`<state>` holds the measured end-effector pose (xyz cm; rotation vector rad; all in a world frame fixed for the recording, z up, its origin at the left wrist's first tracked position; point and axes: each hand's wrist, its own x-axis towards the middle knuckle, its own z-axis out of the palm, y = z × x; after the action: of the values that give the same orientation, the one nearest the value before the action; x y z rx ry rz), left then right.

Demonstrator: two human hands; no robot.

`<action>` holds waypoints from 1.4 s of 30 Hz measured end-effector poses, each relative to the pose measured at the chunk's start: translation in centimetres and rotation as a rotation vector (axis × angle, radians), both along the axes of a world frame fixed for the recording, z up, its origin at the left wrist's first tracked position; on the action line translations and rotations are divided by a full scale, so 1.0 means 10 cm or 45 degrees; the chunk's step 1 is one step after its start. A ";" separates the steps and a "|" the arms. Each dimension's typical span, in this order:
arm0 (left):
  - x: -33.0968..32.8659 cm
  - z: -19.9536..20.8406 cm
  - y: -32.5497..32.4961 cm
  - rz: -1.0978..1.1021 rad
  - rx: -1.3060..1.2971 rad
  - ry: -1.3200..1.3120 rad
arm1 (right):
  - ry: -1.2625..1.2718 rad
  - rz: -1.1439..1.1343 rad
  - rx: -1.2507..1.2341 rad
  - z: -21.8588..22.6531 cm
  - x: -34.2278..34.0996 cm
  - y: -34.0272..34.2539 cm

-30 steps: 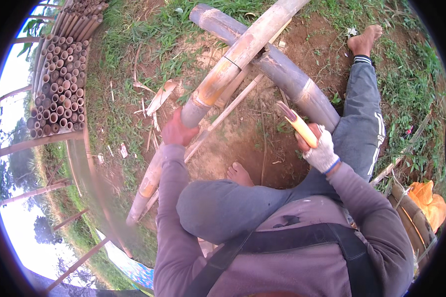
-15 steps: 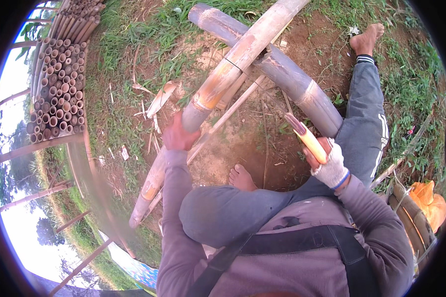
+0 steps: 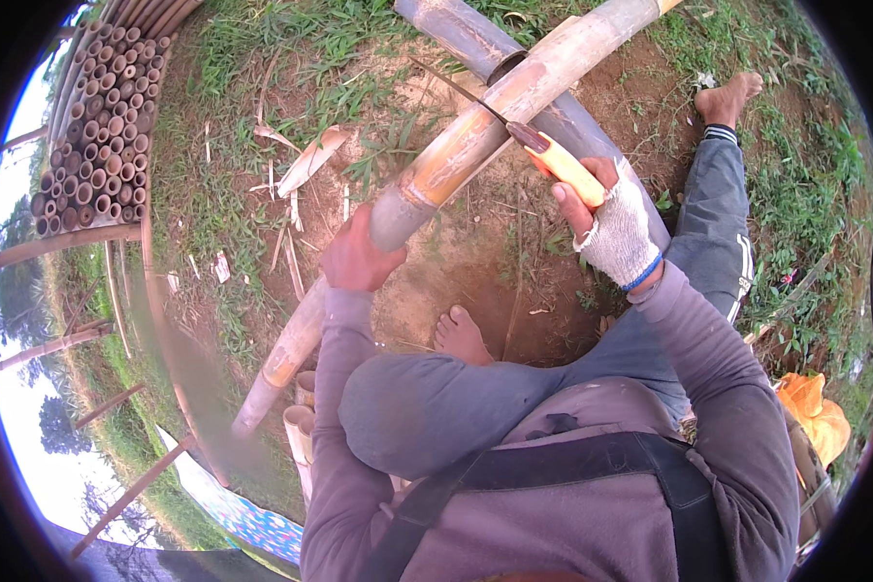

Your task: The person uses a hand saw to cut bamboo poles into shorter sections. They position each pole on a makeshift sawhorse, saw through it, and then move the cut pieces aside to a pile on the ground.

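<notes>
A long pale bamboo pole point(image 3: 446, 170) slants from lower left to upper right, resting on a thicker grey bamboo log point(image 3: 577, 126). My bare left hand point(image 3: 361, 254) is wrapped around the pole just below a joint. In a white glove that leaves the fingertips uncovered, my right hand point(image 3: 616, 223) grips a handsaw point(image 3: 567, 170) by its orange-yellow handle. The saw's thin dark blade lies across the top of the pole, and its tip sticks out beyond the far side. A notch shows in the grey log beside the pole.
Stacked bamboo tubes point(image 3: 97, 145) stand at the far left behind a pole rail. Split bamboo peelings point(image 3: 312, 160) lie on the grass. Short bamboo pieces point(image 3: 299, 427) sit beside my left arm, and an orange bag point(image 3: 815, 407) is at the right. My legs flank the work.
My right hand has pushed the saw forward and to the left, so more of the blade extends past the pole. My left hand keeps its hold on the pole.
</notes>
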<state>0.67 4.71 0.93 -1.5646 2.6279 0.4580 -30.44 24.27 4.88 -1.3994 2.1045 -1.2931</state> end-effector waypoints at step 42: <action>0.12 -0.35 -0.33 -0.007 -0.195 0.025 | 0.114 0.018 0.057 0.29 0.14 0.64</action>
<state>1.90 1.41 -2.52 -1.6009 2.7406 0.2790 -29.01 30.69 7.81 -1.4757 2.1631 -1.1911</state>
